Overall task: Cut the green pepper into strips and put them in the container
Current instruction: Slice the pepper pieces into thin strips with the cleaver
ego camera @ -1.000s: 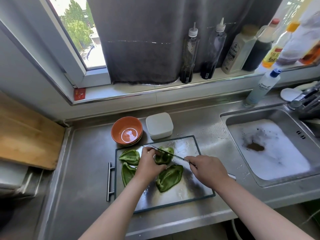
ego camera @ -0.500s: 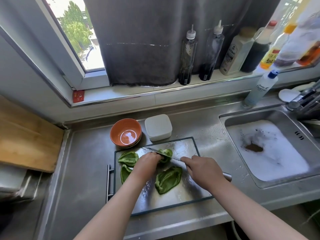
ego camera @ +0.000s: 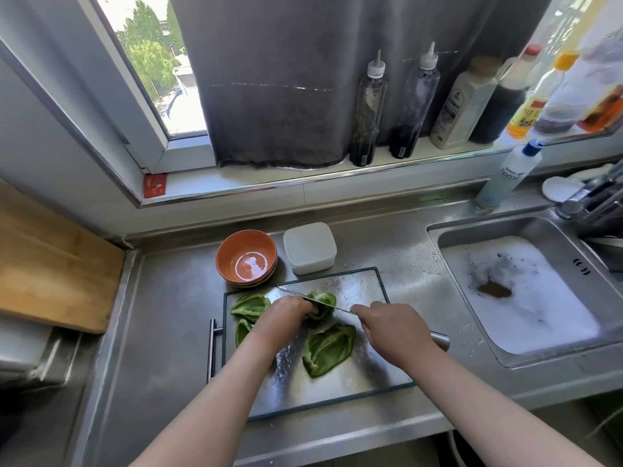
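Note:
A steel cutting board (ego camera: 357, 382) with a dark rim lies on the counter. Several green pepper pieces are on it: one (ego camera: 325, 299) at the far middle, a large one (ego camera: 328, 350) nearer me, others (ego camera: 249, 306) at the left. My left hand (ego camera: 286, 315) curls over the far piece and holds it down. My right hand (ego camera: 392, 326) grips a knife (ego camera: 303, 295), whose blade lies across that piece with the tip pointing far left. A white lidded container (ego camera: 310, 247) stands just beyond the board.
Stacked orange bowls (ego camera: 246, 257) sit left of the container. A sink (ego camera: 526, 291) full of foam is at the right, with a tap (ego camera: 590, 197) and a dish soap bottle (ego camera: 509, 176). Sauce bottles line the windowsill. A wooden board (ego camera: 50, 264) is at the left.
The knife blade has come down from above the far pepper piece into it. My left hand stays on that piece. The view has shifted slightly.

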Available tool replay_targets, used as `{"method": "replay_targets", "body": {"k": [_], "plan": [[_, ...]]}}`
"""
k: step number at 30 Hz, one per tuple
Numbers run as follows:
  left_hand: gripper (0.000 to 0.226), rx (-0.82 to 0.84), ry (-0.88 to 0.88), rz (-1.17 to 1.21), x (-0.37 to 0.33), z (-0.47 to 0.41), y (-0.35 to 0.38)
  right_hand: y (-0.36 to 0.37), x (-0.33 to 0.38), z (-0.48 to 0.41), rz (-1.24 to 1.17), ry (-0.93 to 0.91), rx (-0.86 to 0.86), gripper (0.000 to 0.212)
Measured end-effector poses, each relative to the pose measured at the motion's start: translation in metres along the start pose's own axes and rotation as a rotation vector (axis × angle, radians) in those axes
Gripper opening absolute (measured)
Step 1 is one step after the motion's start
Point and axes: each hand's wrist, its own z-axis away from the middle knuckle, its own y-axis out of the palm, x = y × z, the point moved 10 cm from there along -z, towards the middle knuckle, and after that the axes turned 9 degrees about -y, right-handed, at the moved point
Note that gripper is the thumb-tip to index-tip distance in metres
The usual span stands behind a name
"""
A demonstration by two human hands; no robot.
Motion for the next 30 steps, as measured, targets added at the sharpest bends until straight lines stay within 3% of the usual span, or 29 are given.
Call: {"method": "replay_targets", "body": {"k": [7, 19, 27, 30], "plan": [[0.047, 0.005, 0.039, 0.045, -0.001, 0.000, -0.001, -0.005, 0.001, 0.000, 0.101, -0.002, 0.000, 0.040], [0.048, -0.197, 0.269, -0.011, -0.021, 0.002, -0.032, -0.007, -0.014, 0.011, -0.227, 0.178, -0.002, 0.021], [0.041, -0.168, 0.289, 0.022, -0.028, 0.002, -0.032, -0.003, -0.006, 0.013, -0.188, 0.187, 0.047, 0.022], [0.040, -0.247, 0.320, -0.039, -0.030, 0.005, -0.037, -0.004, -0.006, 0.010, -0.151, 0.171, 0.064, 0.022]]}}
